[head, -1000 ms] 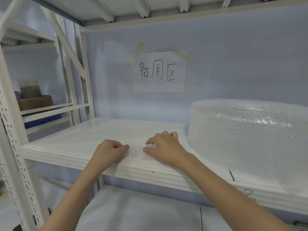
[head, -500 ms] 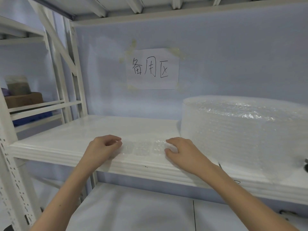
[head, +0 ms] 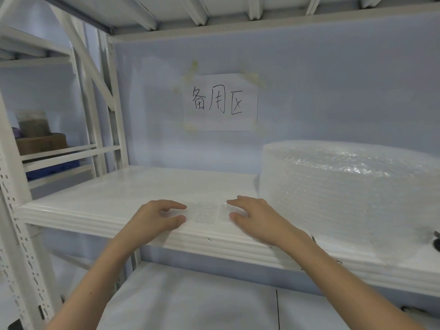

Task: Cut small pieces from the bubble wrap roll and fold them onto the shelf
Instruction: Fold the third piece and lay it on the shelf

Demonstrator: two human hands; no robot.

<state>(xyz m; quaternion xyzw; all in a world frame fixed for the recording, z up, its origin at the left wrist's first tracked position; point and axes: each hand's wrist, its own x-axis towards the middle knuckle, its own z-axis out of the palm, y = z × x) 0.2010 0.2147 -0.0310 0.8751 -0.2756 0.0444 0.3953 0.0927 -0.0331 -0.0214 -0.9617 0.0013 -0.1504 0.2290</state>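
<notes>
The left hand (head: 158,216) and right hand (head: 252,214) now lie with fingers loosely spread, holding nothing, at either end of the small bubble wrap piece (head: 204,213). A second ago they were curled close together over it; they have since drawn apart, and the piece lies flat near the front edge of the shelf (head: 100,201), left of the bubble wrap roll (head: 345,186). It looks smoothed out, probably ready for folding.

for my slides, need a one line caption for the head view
Both hands, left hand and right hand, flank a bubble wrap piece on the shelf.
</notes>
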